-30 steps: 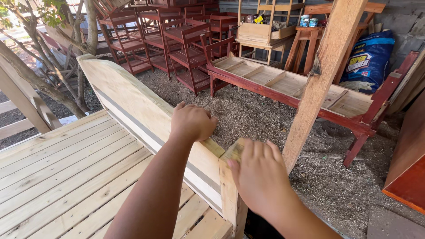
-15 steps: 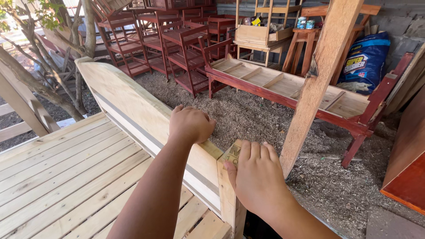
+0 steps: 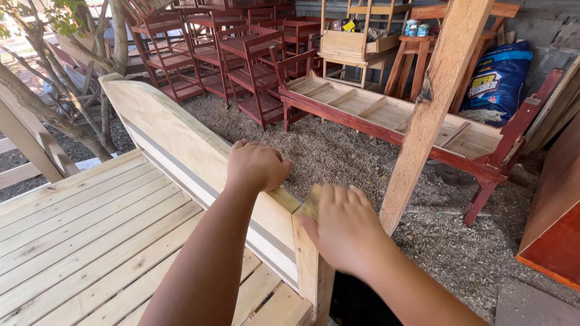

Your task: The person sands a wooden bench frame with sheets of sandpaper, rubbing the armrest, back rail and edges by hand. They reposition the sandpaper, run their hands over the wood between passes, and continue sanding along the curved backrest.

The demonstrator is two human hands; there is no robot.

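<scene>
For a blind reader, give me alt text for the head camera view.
Two bare hands rest on an unpainted wooden bed frame: the left hand grips the curved headboard, the right hand presses the corner post. Red-stained furniture stands behind on sawdust.

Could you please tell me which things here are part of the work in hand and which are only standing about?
In hand:
- left hand gripping the curved headboard
- right hand pressed on the corner post
- slatted bed base

Standing about:
- red chairs
- red-framed bed
- blue sack
- leaning plank
</scene>
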